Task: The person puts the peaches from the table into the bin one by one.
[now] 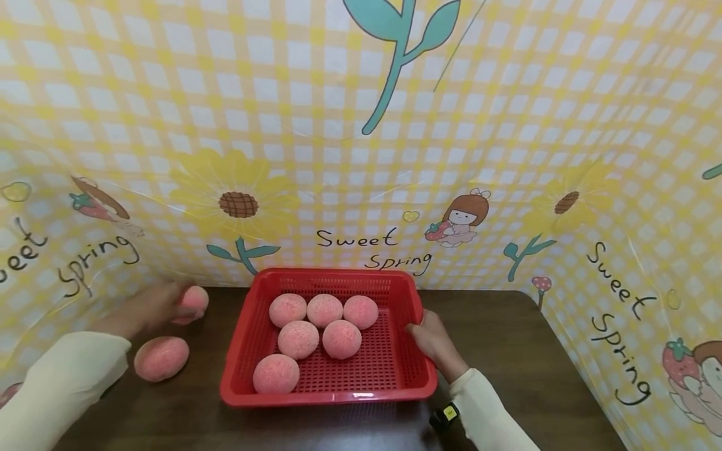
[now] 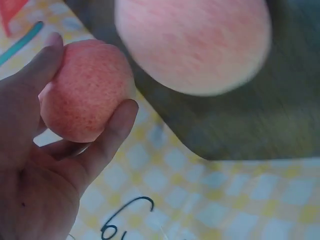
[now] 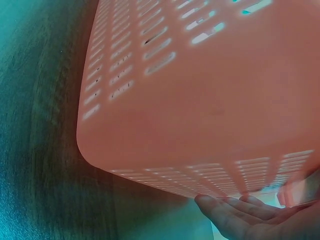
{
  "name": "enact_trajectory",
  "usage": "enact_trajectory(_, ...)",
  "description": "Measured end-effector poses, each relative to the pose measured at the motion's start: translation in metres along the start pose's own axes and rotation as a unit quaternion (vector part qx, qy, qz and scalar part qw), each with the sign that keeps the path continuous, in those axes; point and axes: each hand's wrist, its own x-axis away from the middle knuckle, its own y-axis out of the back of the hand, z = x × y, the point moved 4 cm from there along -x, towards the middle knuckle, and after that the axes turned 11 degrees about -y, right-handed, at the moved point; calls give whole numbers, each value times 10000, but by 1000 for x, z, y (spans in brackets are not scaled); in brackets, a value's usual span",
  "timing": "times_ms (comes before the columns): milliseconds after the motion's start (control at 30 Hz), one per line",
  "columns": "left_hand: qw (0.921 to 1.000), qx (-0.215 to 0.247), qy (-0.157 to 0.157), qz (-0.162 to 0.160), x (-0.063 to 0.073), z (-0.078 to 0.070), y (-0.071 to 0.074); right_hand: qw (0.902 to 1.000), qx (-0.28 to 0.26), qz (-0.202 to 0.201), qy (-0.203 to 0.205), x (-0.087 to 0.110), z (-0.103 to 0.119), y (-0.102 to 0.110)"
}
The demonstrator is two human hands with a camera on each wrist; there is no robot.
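Observation:
In the head view my left hand (image 1: 151, 307) is left of the basket, holding a pink peach (image 1: 195, 300). The left wrist view shows the thumb and fingers curled round this peach (image 2: 89, 90). A second peach (image 1: 162, 358) lies on the table just nearer to me, looming large at the top of the left wrist view. My right hand (image 1: 437, 343) grips the right side of a red plastic basket (image 1: 379, 351), thumb over the rim. Its fingers (image 3: 212, 204) lie against the slotted outer wall in the right wrist view. Several peaches (image 1: 298, 339) sit inside the basket, mostly toward its left and back.
The dark wooden table (image 1: 507, 351) carries the basket at its middle. A yellow-checked printed sheet (image 1: 361, 169) rises behind the table and along both sides. A small black device with a yellow label (image 1: 449, 411) sits by my right wrist.

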Motion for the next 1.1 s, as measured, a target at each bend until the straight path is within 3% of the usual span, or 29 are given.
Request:
enact_trajectory(67, 9999, -145, -22, -65, -5, -6, 2, 10000, -12, -16, -2, 0, 0, 1)
enact_trajectory(167, 9905, -1347, -216, -196, -14, -17, 8, 10000, -14, -3, -14, 0, -1, 1)
enact_trajectory(267, 9835, -1777, -225, -270, -21, -31, 10, 10000, 10, 21, -10, 1, -1, 1)
enact_trajectory(667, 9861, -1450, 206, -780, -38, -90, 1, 10000, -2, -30, 55, 1, 1, 1)
enact_trajectory(900, 9859, -1215, -436, -1064, -44, -123, -14, 10000, 73, -19, 29, 2, 1, 0)
enact_trajectory(1100, 9847, -1218, -866, -896, -50, -149, -40, 10000, 65, -30, 57, 2, 1, 0)
